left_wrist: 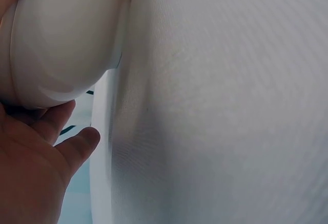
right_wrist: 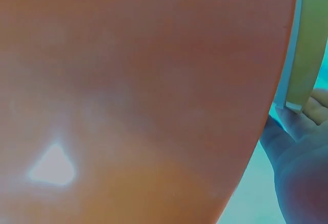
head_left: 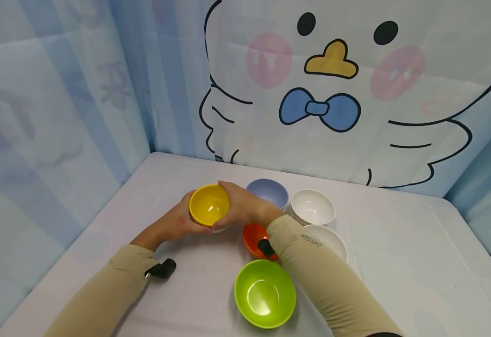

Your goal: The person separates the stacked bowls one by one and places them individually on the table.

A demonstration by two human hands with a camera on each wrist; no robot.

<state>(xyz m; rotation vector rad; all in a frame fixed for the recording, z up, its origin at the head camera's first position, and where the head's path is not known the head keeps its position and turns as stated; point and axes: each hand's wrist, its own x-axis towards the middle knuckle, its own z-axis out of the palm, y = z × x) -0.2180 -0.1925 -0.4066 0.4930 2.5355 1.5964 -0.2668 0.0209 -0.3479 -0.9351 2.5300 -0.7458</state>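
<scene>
Between the left hand (head_left: pixel 182 219) and right hand (head_left: pixel 243 206), both curled round it, a yellow bowl (head_left: pixel 209 204) appears nested in a white bowl (left_wrist: pixel 66 39). Even pressure should hold the pair level; the right hand needs clearance from the orange bowl (head_left: pixel 254 236) just beside it.

Wears a long, close-fitting beige left sleeve (head_left: pixel 102 290) and a matching right sleeve (head_left: pixel 330 276), leaving left hand (head_left: pixel 182 218) and right hand (head_left: pixel 245 204) bare, with small dark lettering (head_left: pixel 311 239) near the right cuff, a rounded black attachment (head_left: pixel 164 268) at each wrist and bright metal (head_left: pixel 147 276) on the left one.
</scene>
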